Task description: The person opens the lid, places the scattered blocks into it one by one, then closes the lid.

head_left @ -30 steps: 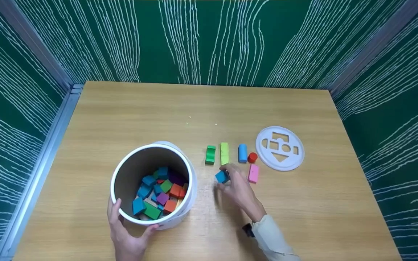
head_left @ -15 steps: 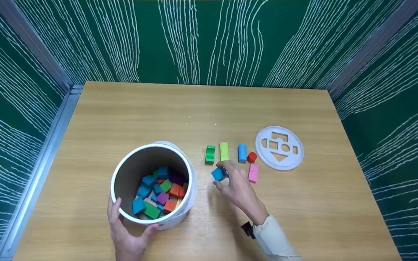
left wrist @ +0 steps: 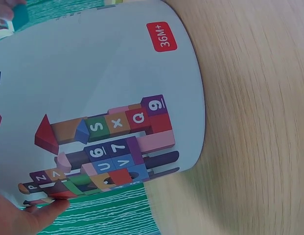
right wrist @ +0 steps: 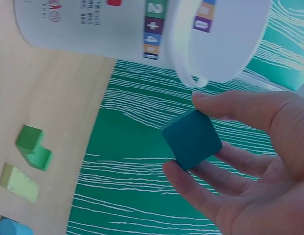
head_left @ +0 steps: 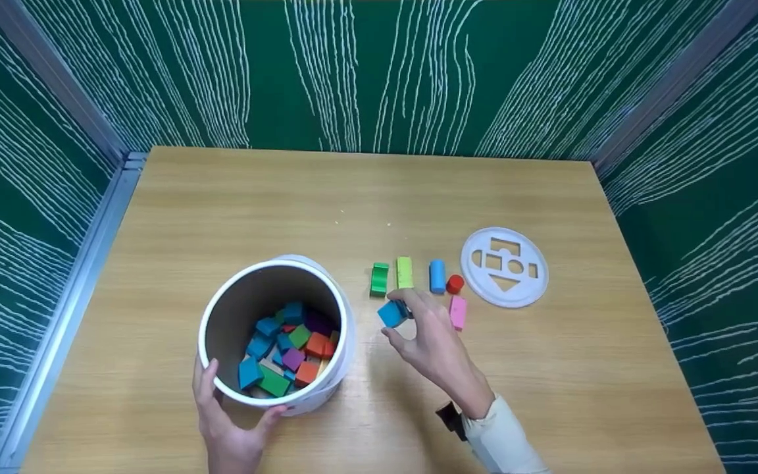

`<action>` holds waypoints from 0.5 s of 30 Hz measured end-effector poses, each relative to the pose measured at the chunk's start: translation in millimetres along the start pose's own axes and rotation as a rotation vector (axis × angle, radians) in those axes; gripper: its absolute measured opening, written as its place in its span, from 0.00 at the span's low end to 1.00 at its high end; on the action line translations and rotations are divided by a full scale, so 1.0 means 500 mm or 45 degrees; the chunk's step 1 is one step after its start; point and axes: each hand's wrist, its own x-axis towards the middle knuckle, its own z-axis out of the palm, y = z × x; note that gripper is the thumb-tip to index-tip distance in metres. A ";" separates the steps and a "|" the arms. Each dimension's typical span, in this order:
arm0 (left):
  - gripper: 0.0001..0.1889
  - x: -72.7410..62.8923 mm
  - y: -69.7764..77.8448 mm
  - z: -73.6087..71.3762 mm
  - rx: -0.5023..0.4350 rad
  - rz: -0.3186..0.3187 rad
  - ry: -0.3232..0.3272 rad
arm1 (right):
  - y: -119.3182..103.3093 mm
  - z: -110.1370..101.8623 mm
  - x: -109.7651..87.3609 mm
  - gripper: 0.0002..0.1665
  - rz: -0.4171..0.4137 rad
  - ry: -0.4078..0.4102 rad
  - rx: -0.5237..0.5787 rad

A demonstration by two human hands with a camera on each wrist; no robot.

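Note:
A white bucket (head_left: 346, 368) of coloured wooden blocks leans toward me left of centre in the head view. My left hand (head_left: 231, 428) holds its near left side, thumb and fingers spread along the wall just below the rim. Its printed side (left wrist: 93, 88) fills much of the left wrist view. To the bucket's right, my right hand (head_left: 441, 349) pinches a blue block (right wrist: 193, 139) between thumb and fingertips, held above the table. Inside the bucket lie blue, green, orange and purple blocks (head_left: 275, 380).
A green notched block (head_left: 379, 280), a lime block (head_left: 404, 271), a blue cylinder (head_left: 437, 276), a red cylinder (head_left: 455, 284) and a pink block (head_left: 458, 313) lie on the wooden table (head_left: 234, 197). A white lid with shaped holes (head_left: 529, 289) lies to their right.
My right hand has raised the blue block and carried it slightly left toward the bucket. The left hand stays in place on the bucket.

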 end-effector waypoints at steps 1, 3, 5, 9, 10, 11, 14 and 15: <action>0.53 0.000 0.001 0.000 0.010 -0.006 0.000 | -0.003 -0.003 -0.001 0.29 -0.007 0.004 0.002; 0.53 0.000 0.004 0.002 0.031 -0.016 0.001 | -0.008 -0.010 -0.005 0.29 -0.021 0.007 0.003; 0.52 0.000 0.006 0.002 0.049 -0.013 0.008 | -0.013 -0.015 -0.007 0.28 -0.038 0.005 0.005; 0.52 0.000 0.007 0.003 0.068 -0.009 0.012 | -0.022 -0.025 -0.011 0.28 -0.073 -0.008 0.000; 0.52 0.000 0.007 0.003 0.069 -0.010 0.010 | -0.025 -0.028 -0.011 0.28 -0.082 -0.009 0.000; 0.52 0.000 0.007 0.003 0.069 -0.011 0.010 | -0.027 -0.030 -0.010 0.28 -0.094 -0.009 -0.001; 0.52 0.001 0.006 0.004 0.074 -0.012 0.014 | -0.035 -0.036 -0.008 0.28 -0.136 -0.007 0.001; 0.52 0.001 0.006 0.004 0.073 -0.015 0.014 | -0.038 -0.038 -0.007 0.28 -0.152 -0.003 0.003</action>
